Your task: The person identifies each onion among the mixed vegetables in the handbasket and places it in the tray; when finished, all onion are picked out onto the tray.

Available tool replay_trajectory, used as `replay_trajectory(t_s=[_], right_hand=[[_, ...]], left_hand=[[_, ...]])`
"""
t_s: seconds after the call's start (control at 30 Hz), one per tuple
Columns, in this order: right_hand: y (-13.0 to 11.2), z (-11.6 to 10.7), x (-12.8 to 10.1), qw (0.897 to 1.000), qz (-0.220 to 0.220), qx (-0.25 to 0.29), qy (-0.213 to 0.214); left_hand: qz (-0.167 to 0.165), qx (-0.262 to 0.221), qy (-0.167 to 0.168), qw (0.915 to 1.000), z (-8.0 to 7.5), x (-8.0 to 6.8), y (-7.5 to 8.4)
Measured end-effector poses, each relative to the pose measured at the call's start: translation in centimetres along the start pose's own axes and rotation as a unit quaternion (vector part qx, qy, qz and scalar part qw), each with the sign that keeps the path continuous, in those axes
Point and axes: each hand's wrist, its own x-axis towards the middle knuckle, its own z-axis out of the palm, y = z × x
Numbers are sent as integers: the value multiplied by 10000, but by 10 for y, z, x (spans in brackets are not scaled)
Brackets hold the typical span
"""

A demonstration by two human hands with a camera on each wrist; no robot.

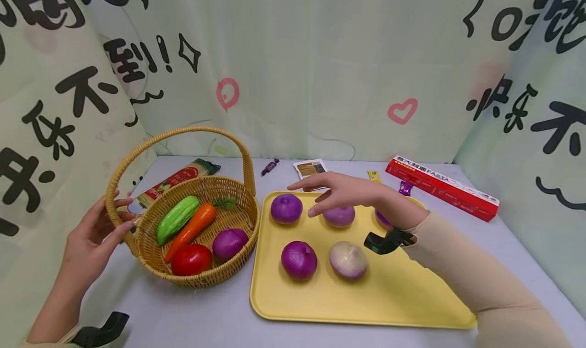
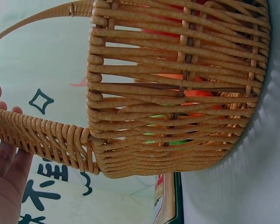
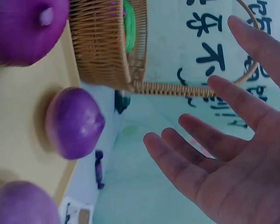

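Note:
My left hand grips the left side of the handle of a wicker basket, its fingers around the cane in the left wrist view. Inside the basket lie a bumpy green gourd, a carrot, a tomato and a purple onion. Over the back of a yellow tray, my right hand is held with spread fingers and nothing in it. Several onions sit on that tray, among them a dark purple one and a whitish one.
Behind the basket lies a printed packet. A purple wrapped candy and a small sachet are near the back curtain. A long red pasta box lies at the back right, beside another purple candy.

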Motion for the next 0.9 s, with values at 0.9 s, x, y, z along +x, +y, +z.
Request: replay_trajectory(t_s=[0.9], right_hand=[[-37, 55, 136, 9796, 70, -1194, -1617]], left_hand=[[90, -42, -32, 9999, -2, 1, 0]])
